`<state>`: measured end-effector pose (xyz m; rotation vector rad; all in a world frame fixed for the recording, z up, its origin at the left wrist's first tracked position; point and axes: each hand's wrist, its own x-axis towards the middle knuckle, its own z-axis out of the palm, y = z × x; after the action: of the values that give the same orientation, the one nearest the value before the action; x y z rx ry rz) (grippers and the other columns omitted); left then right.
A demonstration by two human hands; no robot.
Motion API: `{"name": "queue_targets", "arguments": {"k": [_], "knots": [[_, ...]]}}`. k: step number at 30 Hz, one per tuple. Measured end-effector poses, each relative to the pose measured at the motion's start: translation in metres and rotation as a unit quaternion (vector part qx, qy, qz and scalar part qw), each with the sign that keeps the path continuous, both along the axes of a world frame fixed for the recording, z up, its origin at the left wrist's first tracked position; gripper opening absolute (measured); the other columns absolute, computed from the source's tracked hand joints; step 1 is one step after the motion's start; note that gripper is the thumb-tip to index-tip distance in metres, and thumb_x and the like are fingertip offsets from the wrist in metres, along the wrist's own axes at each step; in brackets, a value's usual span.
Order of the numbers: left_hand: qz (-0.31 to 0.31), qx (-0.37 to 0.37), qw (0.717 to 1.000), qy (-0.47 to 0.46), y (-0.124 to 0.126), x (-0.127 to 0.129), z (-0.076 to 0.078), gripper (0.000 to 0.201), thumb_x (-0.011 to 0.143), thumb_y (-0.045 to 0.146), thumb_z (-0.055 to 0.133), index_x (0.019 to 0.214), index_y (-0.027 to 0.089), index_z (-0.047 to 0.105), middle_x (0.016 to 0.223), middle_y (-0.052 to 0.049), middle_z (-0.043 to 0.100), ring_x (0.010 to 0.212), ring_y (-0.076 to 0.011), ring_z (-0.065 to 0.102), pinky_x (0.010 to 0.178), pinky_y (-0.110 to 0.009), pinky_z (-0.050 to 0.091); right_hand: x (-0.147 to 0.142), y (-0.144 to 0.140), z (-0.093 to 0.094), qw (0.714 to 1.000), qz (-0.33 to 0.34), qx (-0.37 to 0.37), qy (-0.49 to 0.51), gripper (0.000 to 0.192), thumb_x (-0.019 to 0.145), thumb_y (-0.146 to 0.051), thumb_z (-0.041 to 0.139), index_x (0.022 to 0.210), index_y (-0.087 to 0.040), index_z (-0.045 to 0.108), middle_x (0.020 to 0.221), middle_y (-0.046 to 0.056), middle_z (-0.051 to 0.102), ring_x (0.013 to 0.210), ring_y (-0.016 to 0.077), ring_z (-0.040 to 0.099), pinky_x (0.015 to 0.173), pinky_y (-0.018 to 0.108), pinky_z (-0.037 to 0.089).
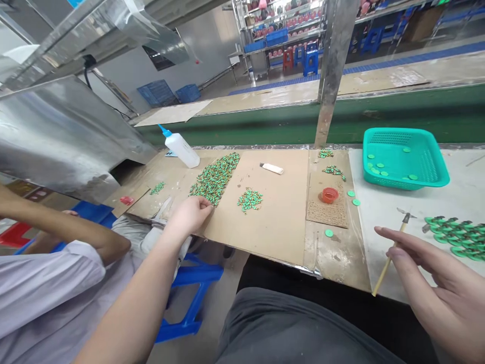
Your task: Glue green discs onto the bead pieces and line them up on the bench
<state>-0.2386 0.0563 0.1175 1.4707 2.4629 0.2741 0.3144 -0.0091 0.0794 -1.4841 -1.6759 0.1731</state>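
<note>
Head view: showing, on the cardboard-covered bench (pixel 280 222), a heap of green-and-brown pieces (pixel 215 177) just beyond the left hand (pixel 190 215), stretching lengthwise away and rightward, well apart from the right hand (pixel 450 306). Pressing left fingertips together at the near edge, unable to tell whether catching a piece; pinching a wooden-handled tool (pixel 383 273) right-handed. Reading no lettering or brand.

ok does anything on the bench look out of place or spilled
Mildly: three green discs lie loose near the red cup, apart from those inside the teal basket. I see no clear spill.
</note>
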Motion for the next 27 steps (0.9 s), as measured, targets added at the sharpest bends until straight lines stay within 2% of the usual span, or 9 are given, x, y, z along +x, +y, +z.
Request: {"name": "queue_targets", "arguments": {"k": [3, 5, 7, 9, 12, 15, 19, 23, 27], "knots": [[-0.014, 0.05, 0.998, -0.033, -0.006, 0.009, 0.012, 0.045, 0.112, 0.062, 0.085, 0.127, 0.02, 0.082, 0.126, -0.008, 0.085, 0.112, -0.0263, 0.083, 0.101, -0.047, 0.074, 0.002, 0.002, 0.002, 0.999, 0.028, -0.015, -0.011, 0.026, 0.115, -0.041, 0.072, 0.128, -0.032, 0.093, 0.122, 0.004, 0.098, 0.108, 0.0317, 0.097, 0.104, 0.044, 0.079], [-0.038, 0.105, 0.991, -0.078, -0.011, 0.023, 0.019, 0.053, 0.098, 0.08, 0.087, 0.098, 0.027, 0.081, 0.098, -0.005, 0.086, 0.094, -0.0272, 0.082, 0.086, -0.042, 0.073, 0.0, 0.003, 0.006, 0.999, 0.043, -0.016, 0.01, 0.02, 0.114, -0.037, 0.072, 0.123, -0.032, 0.09, 0.116, 0.004, 0.097, 0.103, 0.03, 0.096, 0.096, 0.041, 0.079], [-0.076, 0.15, 0.975, -0.147, -0.01, 0.042, 0.021, 0.062, 0.081, 0.094, 0.089, 0.094, 0.034, 0.081, 0.087, -0.003, 0.086, 0.08, -0.0272, 0.08, 0.07, -0.039, 0.069, -0.006, 0.006, 0.011, 0.996, 0.046, -0.008, 0.076, 0.012, 0.115, -0.03, 0.072, 0.116, -0.031, 0.084, 0.108, 0.005, 0.094, 0.097, 0.0275, 0.096, 0.09, 0.04, 0.078], [-0.11, 0.172, 0.956, -0.212, -0.004, 0.067, 0.016, 0.064, 0.077, 0.098, 0.089, 0.105, 0.041, 0.088, 0.074, -0.001, 0.082, 0.066, -0.0256, 0.074, 0.058, -0.037, 0.064, -0.013, 0.012, 0.014, 0.985, 0.049, 0.022, 0.164, 0.01, 0.112, -0.025, 0.076, 0.117, -0.031, 0.069, 0.103, 0.002, 0.09, 0.095, 0.0254, 0.096, 0.085, 0.039, 0.077], [-0.154, 0.156, 0.927, -0.303, 0.006, 0.115, 0.005, 0.063, 0.073, 0.097, 0.097, 0.101, 0.041, 0.093, 0.089, -0.006, 0.092, 0.07, -0.0267, 0.082, 0.06, -0.037, 0.07, -0.02, 0.024, 0.014, 0.973, 0.08, 0.027, 0.217, 0.026, 0.114, -0.02, 0.075, 0.127, -0.033, 0.056, 0.098, -0.004, 0.084, 0.1, 0.0238, 0.097, 0.092, 0.04, 0.077], [-0.193, 0.094, 0.895, -0.392, 0.013, 0.169, 0.002, 0.06, 0.068, 0.089, 0.107, 0.092, 0.035, 0.094, 0.105, -0.012, 0.096, 0.083, -0.0317, 0.092, 0.063, -0.035, 0.076, -0.022, 0.032, 0.016, 0.974, 0.104, 0.012, 0.202, 0.028, 0.115, -0.021, 0.075, 0.135, -0.033, 0.059, 0.105, -0.001, 0.09, 0.102, 0.0235, 0.097, 0.093, 0.04, 0.077], [-0.248, 0.114, 0.879, -0.392, 0.02, 0.227, 0.009, 0.055, 0.067, 0.081, 0.112, 0.079, 0.032, 0.089, 0.087, -0.007, 0.09, 0.076, -0.0258, 0.088, 0.063, -0.028, 0.074, -0.021, 0.038, 0.016, 0.974, 0.129, 0.021, 0.184, 0.023, 0.116, -0.021, 0.074, 0.136, -0.03, 0.067, 0.11, 0.003, 0.092, 0.104, 0.0236, 0.095, 0.093, 0.039, 0.076], [-0.253, 0.112, 0.867, -0.415, 0.028, 0.257, 0.01, 0.054, 0.063, 0.074, 0.116, 0.08, 0.032, 0.087, 0.074, -0.002, 0.082, 0.064, -0.019, 0.078, 0.061, -0.025, 0.071, -0.018, 0.039, 0.015, 0.979, 0.124, 0.021, 0.16, 0.017, 0.116, -0.021, 0.075, 0.131, -0.027, 0.075, 0.122, 0.007, 0.094, 0.103, 0.0227, 0.093, 0.097, 0.039, 0.076], [-0.225, 0.105, 0.875, -0.417, 0.031, 0.265, -0.001, 0.047, 0.063, 0.068, 0.116, 0.082, 0.034, 0.091, 0.072, -0.001, 0.082, 0.061, -0.018, 0.077, 0.056, -0.025, 0.067, -0.014, 0.037, 0.018, 0.983, 0.131, 0.013, 0.131, 0.005, 0.118, -0.023, 0.076, 0.116, -0.027, 0.079, 0.112, 0.005, 0.094, 0.098, 0.0224, 0.089, 0.093, 0.039, 0.073]]}}
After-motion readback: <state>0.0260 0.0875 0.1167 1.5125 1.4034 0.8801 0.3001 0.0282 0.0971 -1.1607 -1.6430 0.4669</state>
